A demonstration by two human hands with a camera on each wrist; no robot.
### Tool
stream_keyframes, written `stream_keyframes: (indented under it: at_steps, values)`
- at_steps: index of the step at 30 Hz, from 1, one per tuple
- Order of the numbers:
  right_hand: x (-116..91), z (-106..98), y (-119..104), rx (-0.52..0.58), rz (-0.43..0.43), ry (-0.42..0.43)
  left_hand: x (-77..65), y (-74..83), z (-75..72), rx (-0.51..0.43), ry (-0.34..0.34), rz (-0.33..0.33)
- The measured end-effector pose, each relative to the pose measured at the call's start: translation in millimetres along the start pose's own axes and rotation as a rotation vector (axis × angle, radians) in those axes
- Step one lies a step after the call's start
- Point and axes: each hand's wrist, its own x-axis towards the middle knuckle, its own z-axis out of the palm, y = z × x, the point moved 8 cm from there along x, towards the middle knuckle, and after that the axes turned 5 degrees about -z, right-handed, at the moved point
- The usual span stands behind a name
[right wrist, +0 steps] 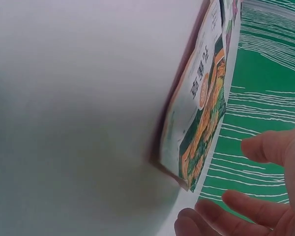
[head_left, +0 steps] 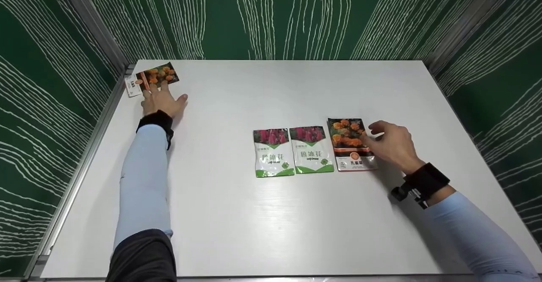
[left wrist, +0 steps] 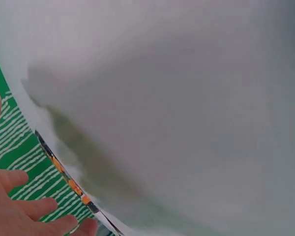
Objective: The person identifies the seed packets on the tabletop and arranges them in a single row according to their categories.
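Observation:
At the far left corner of the table, my left hand (head_left: 161,100) reaches with spread fingers to the near edge of a seed packet (head_left: 157,77) with orange flowers; its white end points left. The left wrist view shows the fingers (left wrist: 34,209) loosely extended, with the packet (left wrist: 71,182) seen edge-on beyond them. My right hand (head_left: 393,146) is at the right side of another orange-flower packet (head_left: 349,144), thumb and fingers apart. In the right wrist view this packet (right wrist: 196,105) lies on the table, apart from the fingers (right wrist: 236,214), and nothing is between them.
Two green-and-white seed packets with pink flowers, a left one (head_left: 274,153) and a right one (head_left: 312,150), lie side by side just left of the right-hand packet. Green walls with white streaks (head_left: 275,19) border the white table (head_left: 220,218) at the back and sides.

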Motion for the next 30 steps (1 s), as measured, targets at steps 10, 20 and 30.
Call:
stream_keyframes:
  at_steps: [10,20,30]
  values:
    - [-3.2,-1.8,3.1,0.019,0.028,-0.018,-3.5,-2.4,-3.3,0.017,-0.080,-0.034]
    - [-2.9,-0.2,5.2,0.016,0.048,-0.039,-2.5,-4.2,-2.9,0.043,-0.120,-0.042]
    - [-0.8,2.4,1.5,0.015,0.037,-0.039,21.4,-15.2,11.7,0.082,-0.147,-0.046]
